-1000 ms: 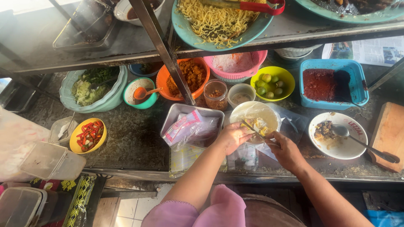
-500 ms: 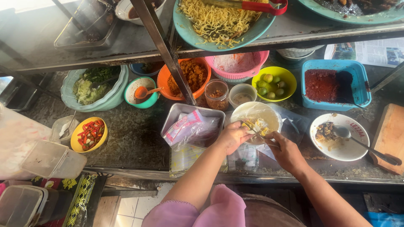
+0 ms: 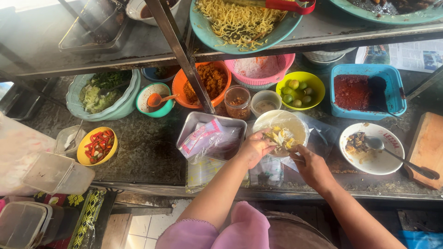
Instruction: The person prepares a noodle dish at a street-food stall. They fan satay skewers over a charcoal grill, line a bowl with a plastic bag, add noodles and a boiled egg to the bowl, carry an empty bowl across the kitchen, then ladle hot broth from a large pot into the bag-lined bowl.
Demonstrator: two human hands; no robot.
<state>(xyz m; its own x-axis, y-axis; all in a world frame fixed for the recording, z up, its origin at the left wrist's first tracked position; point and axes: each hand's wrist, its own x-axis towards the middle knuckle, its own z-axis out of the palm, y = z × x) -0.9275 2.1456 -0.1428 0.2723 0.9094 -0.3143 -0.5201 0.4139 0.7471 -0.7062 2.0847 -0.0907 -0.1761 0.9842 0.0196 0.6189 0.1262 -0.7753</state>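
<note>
A clear plastic bag lies open on the dark counter, with pale yellow food pieces inside. My left hand grips the bag's near edge and touches the food. Just to the right, my right hand pinches the bag's rim. Both forearms reach in from below, the left in a pink sleeve.
A metal tray with plastic packets sits left of the bag. Behind are an orange bowl, jar, green bowl of limes and blue tub of red paste. At right, a white plate with spoon and a cutting board.
Both hands stay at the bag with only small finger movements. The view has shifted slightly.
</note>
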